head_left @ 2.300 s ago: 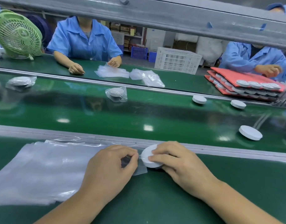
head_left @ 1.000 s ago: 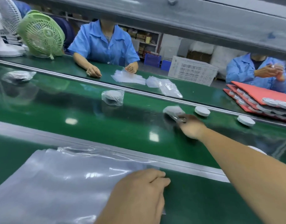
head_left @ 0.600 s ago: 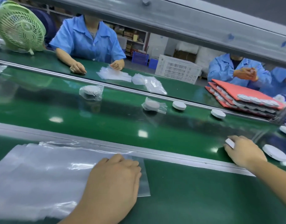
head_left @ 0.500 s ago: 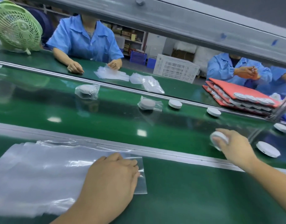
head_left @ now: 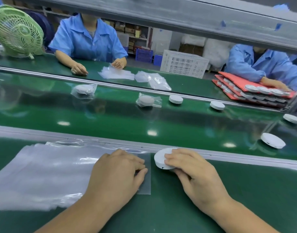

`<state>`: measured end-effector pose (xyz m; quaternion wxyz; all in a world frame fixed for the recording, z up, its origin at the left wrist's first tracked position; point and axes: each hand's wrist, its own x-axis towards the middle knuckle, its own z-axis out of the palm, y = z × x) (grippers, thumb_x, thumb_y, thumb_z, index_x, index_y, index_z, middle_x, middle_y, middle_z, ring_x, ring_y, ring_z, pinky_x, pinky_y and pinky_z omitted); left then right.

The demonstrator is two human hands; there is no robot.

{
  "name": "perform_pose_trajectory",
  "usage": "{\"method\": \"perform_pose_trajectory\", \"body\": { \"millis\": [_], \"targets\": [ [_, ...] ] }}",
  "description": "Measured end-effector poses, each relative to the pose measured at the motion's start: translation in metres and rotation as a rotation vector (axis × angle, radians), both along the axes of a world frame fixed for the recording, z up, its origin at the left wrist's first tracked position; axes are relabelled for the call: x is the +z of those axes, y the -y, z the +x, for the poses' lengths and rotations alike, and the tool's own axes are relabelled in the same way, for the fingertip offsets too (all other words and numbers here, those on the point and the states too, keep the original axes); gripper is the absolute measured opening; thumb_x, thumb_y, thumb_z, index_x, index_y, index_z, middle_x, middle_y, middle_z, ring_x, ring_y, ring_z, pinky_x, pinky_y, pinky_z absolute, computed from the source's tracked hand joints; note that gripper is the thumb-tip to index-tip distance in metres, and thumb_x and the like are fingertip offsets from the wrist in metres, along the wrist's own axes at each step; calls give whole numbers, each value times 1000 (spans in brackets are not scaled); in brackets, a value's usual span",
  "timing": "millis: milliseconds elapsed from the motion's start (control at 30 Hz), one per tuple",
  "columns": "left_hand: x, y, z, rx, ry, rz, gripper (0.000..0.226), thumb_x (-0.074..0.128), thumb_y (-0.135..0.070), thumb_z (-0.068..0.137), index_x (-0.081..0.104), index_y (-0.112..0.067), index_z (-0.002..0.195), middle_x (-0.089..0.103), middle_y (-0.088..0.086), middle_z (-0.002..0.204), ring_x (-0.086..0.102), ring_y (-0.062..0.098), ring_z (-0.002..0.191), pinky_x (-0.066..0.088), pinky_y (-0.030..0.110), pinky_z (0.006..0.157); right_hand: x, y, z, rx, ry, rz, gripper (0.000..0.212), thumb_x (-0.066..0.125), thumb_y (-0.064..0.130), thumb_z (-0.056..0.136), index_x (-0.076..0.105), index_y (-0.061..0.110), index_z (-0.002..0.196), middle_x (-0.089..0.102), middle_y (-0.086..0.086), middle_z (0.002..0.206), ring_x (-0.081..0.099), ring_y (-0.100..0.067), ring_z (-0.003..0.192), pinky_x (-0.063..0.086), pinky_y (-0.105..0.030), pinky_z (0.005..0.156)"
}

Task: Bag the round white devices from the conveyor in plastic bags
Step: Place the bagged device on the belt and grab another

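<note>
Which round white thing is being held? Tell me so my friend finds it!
Find the shiny green conveyor belt and the grey metal rail along its near edge. Just this side of that rail, beside the stack of clear plastic bags, is a round white plastic device. Only this one has a right hand gripping it.
</note>
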<state>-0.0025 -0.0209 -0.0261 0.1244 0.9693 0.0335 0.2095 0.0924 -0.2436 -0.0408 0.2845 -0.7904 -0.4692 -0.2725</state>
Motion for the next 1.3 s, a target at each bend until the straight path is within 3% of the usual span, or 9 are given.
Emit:
{"method": "perform_pose_trajectory", "body": {
  "millis": [133,367,500,667,867,967,1067,1167,1300],
  "targets": [
    [0,-1,-1,-17,22,19,6,70,-42,81,76,-42,78,69,-32,85,63,1,83,52,27,64,-2,-2,1,98,32,-13,24,73,2,91,77,14,112,72,11,121,65,-17,119,50,-29,102],
    [3,-1,-3,27,122,-161,6,69,-37,80,72,-40,77,65,-34,80,53,-6,70,50,21,61,-4,-3,3,170,63,-32,26,73,2,89,77,20,108,72,13,121,63,-14,124,53,-33,102],
    [2,1,-3,36,140,-197,16,56,-45,84,72,-43,83,65,-34,81,56,-5,76,50,18,65,-4,-8,1,243,68,17,22,78,2,88,78,15,105,75,6,117,67,-17,120,55,-32,99],
    [3,2,-4,42,152,-232,16,56,-46,84,72,-44,80,65,-34,80,58,-4,79,51,18,65,0,-9,-6,270,94,90,5,78,9,90,82,7,93,76,1,110,71,-16,112,58,-32,92],
    [6,0,-3,85,119,-205,22,51,-49,83,71,-42,77,65,-32,78,58,-4,75,51,21,60,0,-8,-6,274,169,75,17,81,-3,80,81,11,90,76,-1,104,71,-19,108,57,-31,91],
    [6,0,-3,17,138,-246,22,52,-48,86,72,-41,83,66,-33,85,59,-5,84,53,22,70,0,-11,-6,281,146,85,19,84,-5,77,82,10,89,76,0,104,71,-18,107,58,-31,90],
    [10,3,-7,-277,107,-347,20,61,-50,85,73,-42,99,67,-34,100,61,-8,98,50,20,83,2,-16,-11,306,60,189,6,84,7,84,82,7,89,77,0,106,73,-17,104,59,-31,87],
    [9,5,-9,-468,19,-292,57,73,-65,74,60,-44,125,61,-34,120,57,-10,111,46,14,91,10,-19,-15,268,-50,317,18,88,24,80,81,9,85,78,4,100,75,-18,96,59,-32,82],
    [2,6,-4,-480,209,-281,41,67,-37,91,58,-33,130,64,-20,121,60,-4,107,49,15,89,13,-16,-17,133,-143,267,24,82,48,80,82,25,88,74,10,115,64,-23,117,49,-28,97]
  ]
}}
